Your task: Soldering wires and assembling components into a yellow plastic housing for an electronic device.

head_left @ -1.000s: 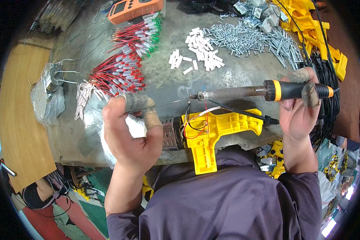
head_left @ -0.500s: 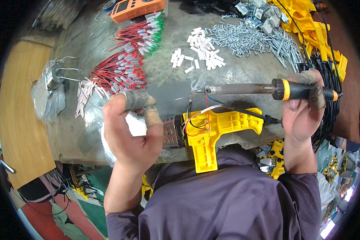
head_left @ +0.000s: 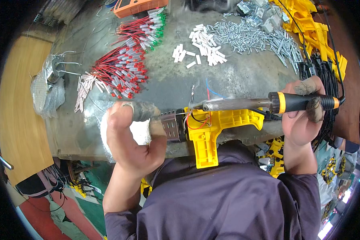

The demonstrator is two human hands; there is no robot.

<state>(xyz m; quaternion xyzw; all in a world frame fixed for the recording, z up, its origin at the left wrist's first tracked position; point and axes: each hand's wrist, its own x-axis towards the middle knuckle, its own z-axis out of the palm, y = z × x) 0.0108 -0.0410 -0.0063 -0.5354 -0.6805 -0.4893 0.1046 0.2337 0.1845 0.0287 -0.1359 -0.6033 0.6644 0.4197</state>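
My right hand (head_left: 301, 120) is wrapped round the dark handle of a soldering iron (head_left: 236, 104), its tip pointing left. Between the thumb and fingers of my left hand (head_left: 126, 146), a thin solder wire (head_left: 174, 115) stretches toward the iron's tip; whether they touch I cannot tell. Dark tape or cots cover some fingertips. Below the iron lies an open yellow tool housing (head_left: 207, 150), its grip hanging over the table edge. A slotted metal barrel (head_left: 173, 127) joins it at the left. Thin red, black and blue wires (head_left: 215, 89) rise from it.
Red-tipped lamps with leads (head_left: 126, 70), green-tipped ones (head_left: 152, 34) and white sleeves (head_left: 208, 48) lie beyond my hands. Screws (head_left: 244, 40) and yellow housings (head_left: 308, 24) are piled at far right, with black cables (head_left: 326, 84) below. An orange meter (head_left: 140, 6) sits at the back.
The iron's tip has come down and nearer to me, toward the housing. My left hand has lowered the solder wire with it, and the wire ends now stand beyond the tip.
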